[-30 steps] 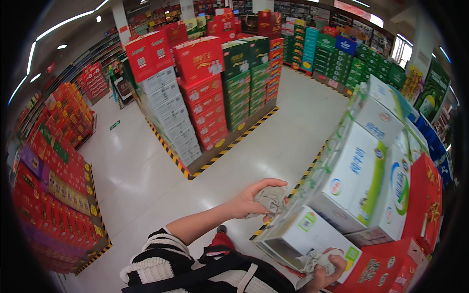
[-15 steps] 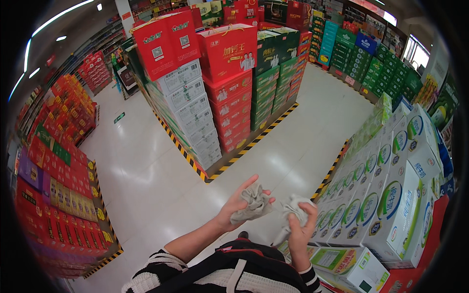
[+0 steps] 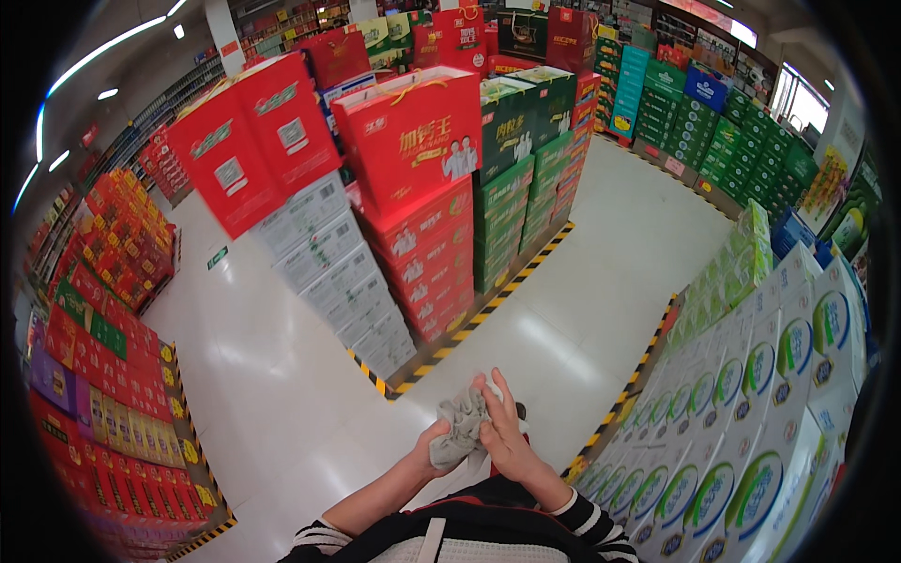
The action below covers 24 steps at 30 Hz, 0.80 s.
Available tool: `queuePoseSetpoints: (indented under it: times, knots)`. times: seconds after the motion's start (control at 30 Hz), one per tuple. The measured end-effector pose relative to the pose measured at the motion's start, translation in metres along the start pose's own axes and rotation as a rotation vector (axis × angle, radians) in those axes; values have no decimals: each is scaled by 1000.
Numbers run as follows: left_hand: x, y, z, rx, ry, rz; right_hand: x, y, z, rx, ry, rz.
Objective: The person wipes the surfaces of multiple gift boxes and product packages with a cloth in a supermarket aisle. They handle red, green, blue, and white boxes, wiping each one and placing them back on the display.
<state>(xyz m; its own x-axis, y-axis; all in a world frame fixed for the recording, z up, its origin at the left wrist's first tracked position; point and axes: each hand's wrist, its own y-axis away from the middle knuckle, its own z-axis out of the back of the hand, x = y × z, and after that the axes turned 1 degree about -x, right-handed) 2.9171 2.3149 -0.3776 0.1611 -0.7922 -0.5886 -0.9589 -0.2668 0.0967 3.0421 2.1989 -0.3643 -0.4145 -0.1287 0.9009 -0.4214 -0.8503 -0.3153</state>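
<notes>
Red boxes (image 3: 117,436) fill the stand at my far left, with a purple box (image 3: 58,383) among them. Next comes pale floor (image 3: 272,394), then the corner of a tall stack: a red bag (image 3: 253,150) tops grey-white cartons (image 3: 343,277), and red cartons (image 3: 434,253) stand beside those.

Just short of that corner, in front of my body, my left hand (image 3: 420,462) is closed on a grey cloth (image 3: 458,430), cupping it from the left and from below; the thumb shows against the near-left side, and the other fingers are mostly hidden. The cloth lies between my two palms, above the floor. It is bunched, so its long axis is weak, but its longer way leans up and to the right, from my left palm toward my right fingertips.

My right hand (image 3: 513,450) meets it from the right, fingers rather straight and pointing away from me. It touches the cloth, but I cannot tell whether it pinches any of it. Neither hand is nearer: both are against it.

Further right, green boxes (image 3: 511,220) rise beyond my hands, striped tape (image 3: 619,403) edges the next stand, and white cartons (image 3: 718,469) with green ovals line my right side, well apart from the cloth.
</notes>
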Motion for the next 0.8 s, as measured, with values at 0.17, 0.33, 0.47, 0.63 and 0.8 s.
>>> queuePoseSetpoints:
  times: [0.17, 0.33, 0.47, 0.63, 0.8]
  knots:
    - [-12, -133, -12, -161, 42, 78, -49, -84, 77, -256, 203, 37]
    - [-46, -263, -58, -172, -355, -60, -68, -156, 168, -142, 159, 156]
    - [-59, -330, -79, -44, -407, -66, -93, -211, 205, -313, -12, -10]
    - [-75, -411, -67, -8, -135, -75, -139, -273, 254, -401, -821, -270]
    - [-93, -514, -22, -92, -18, 168, -195, -357, 292, -403, -1323, -302]
